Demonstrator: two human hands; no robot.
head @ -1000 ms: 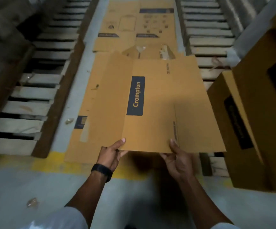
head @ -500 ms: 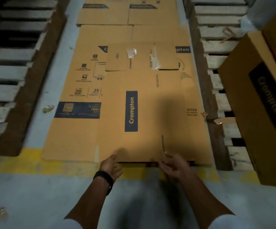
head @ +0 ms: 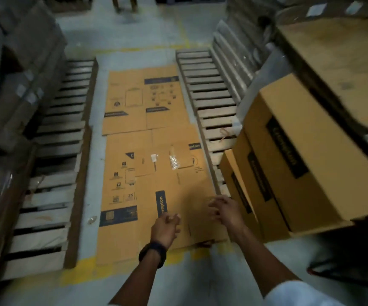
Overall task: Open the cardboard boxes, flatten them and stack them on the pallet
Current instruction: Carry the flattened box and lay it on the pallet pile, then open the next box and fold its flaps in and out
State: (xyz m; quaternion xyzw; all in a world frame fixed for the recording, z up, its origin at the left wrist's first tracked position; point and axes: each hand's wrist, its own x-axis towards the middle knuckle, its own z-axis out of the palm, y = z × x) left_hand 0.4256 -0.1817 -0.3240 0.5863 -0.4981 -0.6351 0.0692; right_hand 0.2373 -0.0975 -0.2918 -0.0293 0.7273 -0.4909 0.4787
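Two slack hands (head: pixel 165 225) (head: pixel 226 209) over flattened box (head: pixel 178 184)

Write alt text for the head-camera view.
A person's left hand and right hand hover, holding nothing, above a flattened Crompton box lying on other flattened cardboard between wooden pallets. Closed boxes stand stacked on the right.

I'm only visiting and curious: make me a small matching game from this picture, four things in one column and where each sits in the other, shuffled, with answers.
Things:
1. flattened box
2. wristband
3. whole boxes
4. yellow line

Places:
A. around the left wrist
B. painted on the floor, at the near end of the cardboard
C. stacked at the right
D. lying flat in the middle

Pairs: 1-D, 2-A, 3-C, 4-B
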